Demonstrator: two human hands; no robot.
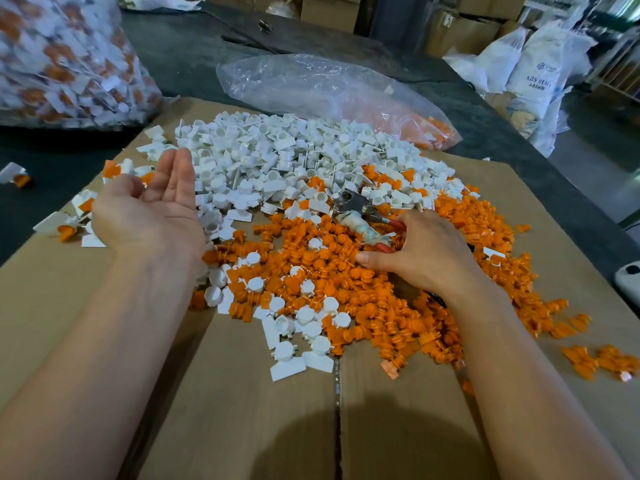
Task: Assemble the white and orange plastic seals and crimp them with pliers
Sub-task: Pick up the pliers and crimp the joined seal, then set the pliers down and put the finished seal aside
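A heap of white seal bodies (277,157) covers the far middle of the cardboard (242,410). Orange inserts (346,282) spread across the near right, mixed with some white ones. My left hand (152,209) hovers palm up at the left edge of the white heap, fingers straight, holding nothing. My right hand (422,251) lies on the orange pile with its fingers curled round the red handles of the pliers (356,213), whose metal jaws point to the far left. A few assembled white and orange seals (69,226) lie to the left of my left hand.
A big clear bag of assembled seals (62,60) stands at the far left. A flat plastic bag with orange parts (332,95) lies behind the heaps. White sacks (540,74) and cartons stand at the far right. The dark table edge (554,174) runs along the right.
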